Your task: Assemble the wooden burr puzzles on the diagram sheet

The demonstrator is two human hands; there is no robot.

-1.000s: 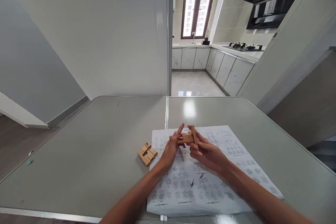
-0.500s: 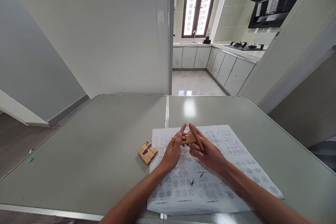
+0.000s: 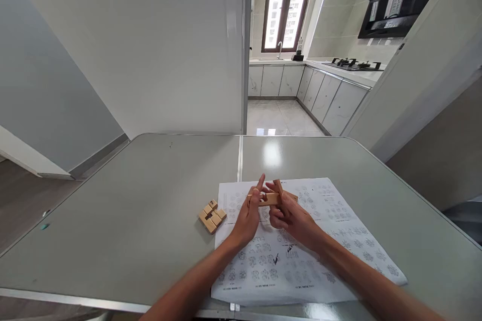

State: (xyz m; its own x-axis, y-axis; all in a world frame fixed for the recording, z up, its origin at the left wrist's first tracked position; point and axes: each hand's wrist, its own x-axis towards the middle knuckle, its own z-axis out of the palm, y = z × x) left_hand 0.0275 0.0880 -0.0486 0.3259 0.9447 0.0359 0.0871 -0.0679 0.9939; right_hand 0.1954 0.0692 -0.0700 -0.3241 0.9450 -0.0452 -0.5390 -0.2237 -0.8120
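Above the printed sheet (image 3: 256,276), my left hand (image 3: 246,215) grips one end of a notched wooden puzzle piece (image 3: 271,199). My right hand (image 3: 291,215) has its fingers wrapped round another wooden puzzle piece (image 3: 278,186), which stands tilted across the right part of the first. A further wooden end (image 3: 291,194) shows just behind my right fingers; how these pieces join is hidden. On the table to the left of my hands lies a small group of wooden blocks (image 3: 212,216), one marked with a 3, beside the sheet's left edge.
The grey table (image 3: 113,210) has a metal seam (image 3: 240,158) running down its middle. Near its left edge sits a small teal bit (image 3: 44,226). Past the table, a doorway opens on a kitchen with white cabinets (image 3: 271,80) and a gas stove (image 3: 354,64).
My right hand has turned its piece more upright against the notched one, and its index finger has come down. My left hand keeps its grip almost in place. The table blocks stay put.
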